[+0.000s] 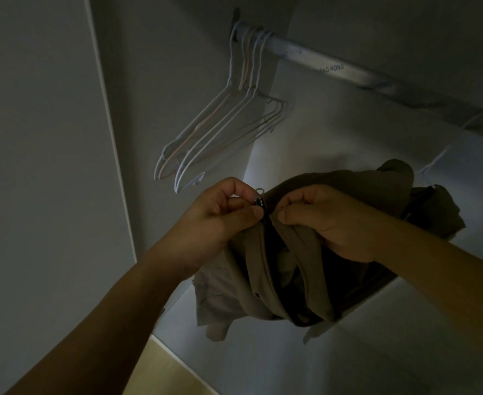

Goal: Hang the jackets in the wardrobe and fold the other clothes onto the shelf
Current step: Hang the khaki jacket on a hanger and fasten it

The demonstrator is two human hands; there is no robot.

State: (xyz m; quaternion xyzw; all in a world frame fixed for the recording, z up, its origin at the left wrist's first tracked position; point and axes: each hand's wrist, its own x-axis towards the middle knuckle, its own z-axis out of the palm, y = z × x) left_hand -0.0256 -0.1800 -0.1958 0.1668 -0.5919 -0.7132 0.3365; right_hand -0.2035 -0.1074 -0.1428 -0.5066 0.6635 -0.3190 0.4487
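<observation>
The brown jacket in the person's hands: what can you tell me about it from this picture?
The jacket is olive-brown, of soft, matte woven-looking cloth, bunched and drooping in folds in front of the open wardrobe. A dark zipper runs down its front, with a small black pull at the top. The left hand pinches the pull; the right hand grips the cloth beside the zip. Behind it, part of the jacket seems to hang on a white hanger from the rail, though the dim light leaves that uncertain.

both forearms are bare, no sleeves in view. the left hand (214, 220) and right hand (331, 220) wear no gloves, rings or watch.
</observation>
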